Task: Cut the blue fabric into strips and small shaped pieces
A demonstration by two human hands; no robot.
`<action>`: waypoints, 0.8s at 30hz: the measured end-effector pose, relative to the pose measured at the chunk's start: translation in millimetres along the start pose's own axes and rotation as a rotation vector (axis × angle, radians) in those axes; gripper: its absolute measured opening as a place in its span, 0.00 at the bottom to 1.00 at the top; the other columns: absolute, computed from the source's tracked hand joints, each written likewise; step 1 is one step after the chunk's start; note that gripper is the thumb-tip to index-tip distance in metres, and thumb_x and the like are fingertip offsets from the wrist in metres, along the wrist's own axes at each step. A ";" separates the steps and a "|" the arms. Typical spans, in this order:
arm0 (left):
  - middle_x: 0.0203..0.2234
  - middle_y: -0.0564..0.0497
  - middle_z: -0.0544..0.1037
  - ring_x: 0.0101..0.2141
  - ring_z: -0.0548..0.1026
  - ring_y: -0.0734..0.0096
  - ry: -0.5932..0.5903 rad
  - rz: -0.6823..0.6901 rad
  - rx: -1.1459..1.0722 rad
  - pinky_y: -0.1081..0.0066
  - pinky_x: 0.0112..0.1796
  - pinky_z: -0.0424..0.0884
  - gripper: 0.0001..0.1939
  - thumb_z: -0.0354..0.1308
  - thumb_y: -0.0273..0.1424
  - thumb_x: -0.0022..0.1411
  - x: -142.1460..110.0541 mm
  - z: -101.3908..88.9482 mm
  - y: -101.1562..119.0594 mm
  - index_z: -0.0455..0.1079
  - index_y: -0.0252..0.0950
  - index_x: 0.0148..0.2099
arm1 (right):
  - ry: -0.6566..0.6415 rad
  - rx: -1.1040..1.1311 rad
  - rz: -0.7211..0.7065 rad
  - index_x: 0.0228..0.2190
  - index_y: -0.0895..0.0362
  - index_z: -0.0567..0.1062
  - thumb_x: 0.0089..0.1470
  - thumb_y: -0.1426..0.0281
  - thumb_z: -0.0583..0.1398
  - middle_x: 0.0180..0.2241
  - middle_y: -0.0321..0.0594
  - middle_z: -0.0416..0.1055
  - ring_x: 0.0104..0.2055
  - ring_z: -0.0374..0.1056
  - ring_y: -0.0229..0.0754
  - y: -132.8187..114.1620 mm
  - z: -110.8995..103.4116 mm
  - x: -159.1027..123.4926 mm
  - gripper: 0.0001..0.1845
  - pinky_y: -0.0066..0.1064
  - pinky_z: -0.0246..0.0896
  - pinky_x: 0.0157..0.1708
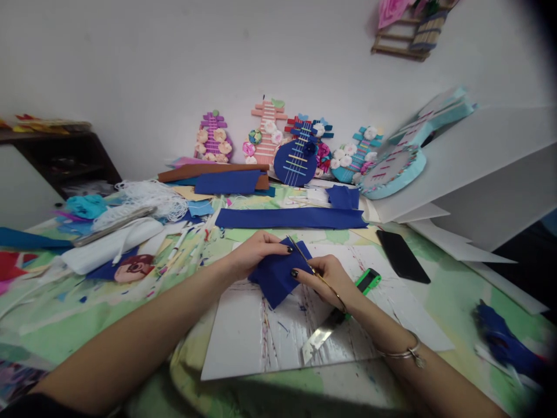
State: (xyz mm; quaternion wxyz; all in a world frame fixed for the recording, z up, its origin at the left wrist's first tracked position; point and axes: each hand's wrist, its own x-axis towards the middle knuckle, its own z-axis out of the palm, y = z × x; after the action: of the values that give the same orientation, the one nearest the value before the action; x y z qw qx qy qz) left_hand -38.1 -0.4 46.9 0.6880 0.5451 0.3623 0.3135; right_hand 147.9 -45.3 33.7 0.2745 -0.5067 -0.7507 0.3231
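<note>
My left hand (256,253) pinches a folded piece of dark blue paper (278,277) at its upper left, thumb on top. My right hand (329,280) is closed on a pair of scissors (322,280), whose blades lie along the paper's upper right edge. How far the blades are open is hard to see. Both hands are above a white board (237,342) streaked with cuts and glue marks. Under my right wrist lies a green utility knife (365,282) with its blade (321,340) extended toward me.
A long blue strip (291,218) lies behind my hands. Several decorated paper instruments (296,159) lean against the wall. A black phone (402,255) and a blue glue gun (505,337) are on the right. White cord (148,200) and a power strip (111,247) lie left.
</note>
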 end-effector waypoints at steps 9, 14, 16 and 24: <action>0.19 0.45 0.75 0.18 0.70 0.74 0.011 -0.010 -0.007 0.75 0.21 0.62 0.12 0.62 0.32 0.45 0.8 1.0 1.2 0.74 0.26 0.28 | 0.043 -0.041 0.028 0.15 0.60 0.64 0.49 0.54 0.55 0.11 0.31 0.51 0.16 0.46 0.30 -1.1 1.4 -0.1 0.24 0.25 0.37 0.17; 0.21 0.45 0.76 0.20 0.71 0.72 0.004 0.005 -0.012 0.74 0.22 0.63 0.12 0.62 0.33 0.45 0.7 0.9 0.4 0.74 0.26 0.30 | 0.061 -0.053 0.016 0.16 0.60 0.66 0.48 0.53 0.55 0.13 0.31 0.51 0.18 0.46 0.31 1.1 2.8 1.4 0.24 0.25 0.38 0.17; 0.21 0.45 0.76 0.19 0.70 0.73 0.013 0.008 -0.008 0.75 0.22 0.63 0.12 0.62 0.33 0.45 0.6 1.1 0.6 0.74 0.26 0.30 | 0.058 -0.042 -0.003 0.17 0.61 0.67 0.48 0.53 0.55 0.14 0.32 0.52 0.19 0.46 0.31 1.9 2.9 1.6 0.23 0.25 0.39 0.18; 0.19 0.46 0.75 0.18 0.69 0.75 0.039 -0.004 -0.007 0.76 0.20 0.61 0.11 0.62 0.32 0.45 0.1 2.1 1.8 0.74 0.28 0.28 | 0.046 -0.056 -0.006 0.19 0.61 0.70 0.47 0.53 0.55 0.17 0.33 0.51 0.21 0.44 0.32 2.7 2.4 1.4 0.24 0.25 0.42 0.19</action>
State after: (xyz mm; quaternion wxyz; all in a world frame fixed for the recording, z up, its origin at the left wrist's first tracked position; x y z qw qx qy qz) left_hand -36.3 -1.0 49.0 0.6835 0.5355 0.3757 0.3239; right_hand 147.2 -43.7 30.2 0.2781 -0.5192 -0.7545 0.2894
